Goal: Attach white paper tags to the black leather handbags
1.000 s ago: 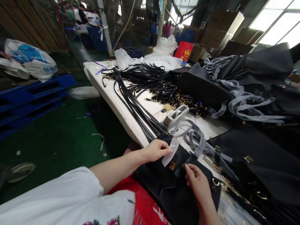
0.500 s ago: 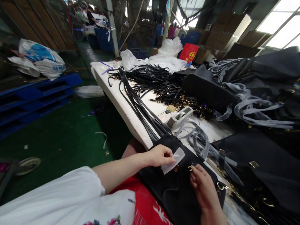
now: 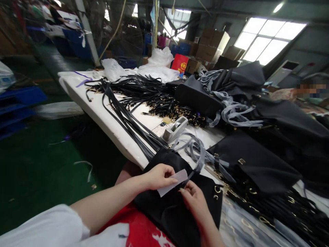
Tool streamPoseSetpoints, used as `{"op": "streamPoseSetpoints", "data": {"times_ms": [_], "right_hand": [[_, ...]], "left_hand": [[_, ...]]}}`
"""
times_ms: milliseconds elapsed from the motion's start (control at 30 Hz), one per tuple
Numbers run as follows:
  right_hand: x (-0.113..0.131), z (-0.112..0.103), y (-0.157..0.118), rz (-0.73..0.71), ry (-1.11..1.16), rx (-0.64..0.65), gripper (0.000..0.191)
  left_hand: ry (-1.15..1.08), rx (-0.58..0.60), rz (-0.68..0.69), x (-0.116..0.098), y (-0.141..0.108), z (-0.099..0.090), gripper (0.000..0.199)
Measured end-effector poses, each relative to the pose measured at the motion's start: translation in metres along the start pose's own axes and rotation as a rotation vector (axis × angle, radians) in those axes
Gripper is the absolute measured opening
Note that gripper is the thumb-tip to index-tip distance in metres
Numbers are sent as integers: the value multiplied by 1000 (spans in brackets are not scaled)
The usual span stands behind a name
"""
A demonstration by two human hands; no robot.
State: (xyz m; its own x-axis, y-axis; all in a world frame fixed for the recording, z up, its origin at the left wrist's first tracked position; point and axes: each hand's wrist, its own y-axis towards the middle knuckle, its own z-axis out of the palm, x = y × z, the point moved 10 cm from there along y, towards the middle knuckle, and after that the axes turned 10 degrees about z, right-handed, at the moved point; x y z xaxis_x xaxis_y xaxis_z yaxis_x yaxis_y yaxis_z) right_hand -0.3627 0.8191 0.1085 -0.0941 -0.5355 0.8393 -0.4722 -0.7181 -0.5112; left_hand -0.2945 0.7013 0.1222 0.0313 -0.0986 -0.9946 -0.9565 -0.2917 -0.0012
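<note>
My left hand point(image 3: 161, 176) pinches a small sheet of thin white wrapping point(image 3: 172, 183), held slantwise over a black bag point(image 3: 177, 211) in my lap. Close by on the right, my right hand point(image 3: 192, 195) has thumb and fingers pressed together over the same bag. A trace of gold at its fingertips looks like the metal clasp seen there earlier, mostly hidden now. A plastic-wrapped strap point(image 3: 199, 161) runs down to just behind those fingers. Gold rings point(image 3: 217, 189) show at the bag's right edge.
Black straps point(image 3: 133, 123) with gold hardware lie along the white table point(image 3: 102, 121). A grey tape dispenser point(image 3: 175, 129) stands beyond the bag. More black bags point(image 3: 253, 161) are piled at right. Blue pallets point(image 3: 20, 106) sit left on the green floor. A person works far back.
The view has swung to the right. My right hand has come closer to the wrapping sheet in my left hand, and the gold clasp at its fingertips is now mostly hidden.
</note>
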Motion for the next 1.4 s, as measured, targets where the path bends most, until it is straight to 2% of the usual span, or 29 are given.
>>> {"op": "streamPoseSetpoints", "data": {"times_ms": [133,200,433,567,667,800,900,1100,1267,1333,1400], "right_hand": [[9,30,-18,-58,-171,103,2],[10,39,-28,-61,-248,153,5],[7,43,-40,-52,-358,196,10],[10,38,-33,-70,-357,169,8],[11,30,-25,-54,-245,142,3],[0,18,-15,48,-93,117,23],[0,8,-13,52,-68,82,27],[14,8,-20,1,-108,69,14],[13,5,-15,12,-102,2,12],[14,-1,-15,7,-89,-44,20],[21,-11,-20,-29,-57,-130,40]], "left_hand": [[22,-28,15,-5,9,0,35],[14,-43,5,-5,13,0,37],[3,-40,-10,-3,19,4,40],[66,-37,23,-7,19,0,41],[147,-40,43,-9,18,-5,40],[235,-48,76,-12,17,-11,39],[270,-56,99,-14,17,-14,37],[187,-71,92,-14,14,-16,36],[56,11,98,-16,12,-4,35],[52,38,99,-20,10,1,36],[78,43,113,-29,8,5,35]]}}
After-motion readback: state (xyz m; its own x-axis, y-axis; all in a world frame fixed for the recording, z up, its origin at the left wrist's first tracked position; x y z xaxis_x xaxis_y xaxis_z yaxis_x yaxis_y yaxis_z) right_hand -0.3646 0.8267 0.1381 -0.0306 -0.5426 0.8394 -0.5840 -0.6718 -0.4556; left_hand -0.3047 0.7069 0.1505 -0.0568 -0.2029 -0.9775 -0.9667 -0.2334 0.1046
